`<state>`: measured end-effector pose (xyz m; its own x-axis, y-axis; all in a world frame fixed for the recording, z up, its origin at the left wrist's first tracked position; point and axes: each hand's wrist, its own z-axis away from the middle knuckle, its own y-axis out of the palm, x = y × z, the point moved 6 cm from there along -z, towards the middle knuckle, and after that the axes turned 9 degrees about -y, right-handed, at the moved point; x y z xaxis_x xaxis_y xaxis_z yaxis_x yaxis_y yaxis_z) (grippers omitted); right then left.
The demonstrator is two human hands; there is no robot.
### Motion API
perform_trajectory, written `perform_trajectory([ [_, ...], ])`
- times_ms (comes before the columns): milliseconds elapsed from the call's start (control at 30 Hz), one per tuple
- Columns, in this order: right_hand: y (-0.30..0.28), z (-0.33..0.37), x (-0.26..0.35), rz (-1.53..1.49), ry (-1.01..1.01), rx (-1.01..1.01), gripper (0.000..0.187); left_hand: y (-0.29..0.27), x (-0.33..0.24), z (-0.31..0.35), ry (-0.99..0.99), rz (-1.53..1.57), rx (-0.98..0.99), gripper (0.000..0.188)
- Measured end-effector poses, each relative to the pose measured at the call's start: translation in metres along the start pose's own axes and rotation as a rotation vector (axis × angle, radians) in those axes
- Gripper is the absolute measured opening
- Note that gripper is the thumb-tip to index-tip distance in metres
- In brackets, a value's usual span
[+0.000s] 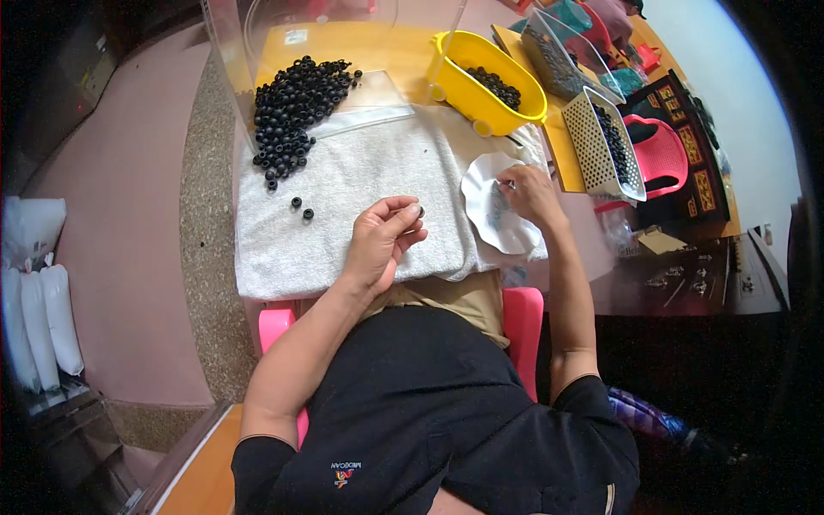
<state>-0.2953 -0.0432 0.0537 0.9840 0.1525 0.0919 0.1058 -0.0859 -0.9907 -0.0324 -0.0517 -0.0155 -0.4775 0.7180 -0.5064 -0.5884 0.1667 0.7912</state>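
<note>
My left hand [379, 240] is over the towel, thumb and fingers closed on a small black bead [421, 212] that is mostly hidden by the thumb. To its right, my right hand [534, 196] reaches into a white wavy-edged dish [477, 206], its fingertips pinched together. Whatever those fingertips hold is too small to make out. Small clear or greyish bits [498, 206] lie in the dish. A heap of round black beads [296, 107] spreads across the far left of the white towel [360, 163], and two loose beads [302, 209] sit nearer me.
Beyond the dish stands a yellow tub [455, 81] with dark beads inside. Farther right are a white perforated basket [596, 154] of black beads and a clear bin [558, 69]. Clear upright panels [232, 69] border the table's far left. A pink chair [661, 154] stands at right.
</note>
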Motion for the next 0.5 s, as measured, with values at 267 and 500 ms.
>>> perform_trajectory([
  [267, -0.009, 0.007, 0.007, -0.266, -0.133, -0.234, 0.015, -0.001, 0.001, -0.001, -0.005, -0.003, 0.013, 0.016],
  [500, -0.011, 0.014, 0.02, -0.635, 0.066, -0.217, 0.009, -0.003, 0.001, -0.001, 0.0, -0.015, -0.005, 0.017],
])
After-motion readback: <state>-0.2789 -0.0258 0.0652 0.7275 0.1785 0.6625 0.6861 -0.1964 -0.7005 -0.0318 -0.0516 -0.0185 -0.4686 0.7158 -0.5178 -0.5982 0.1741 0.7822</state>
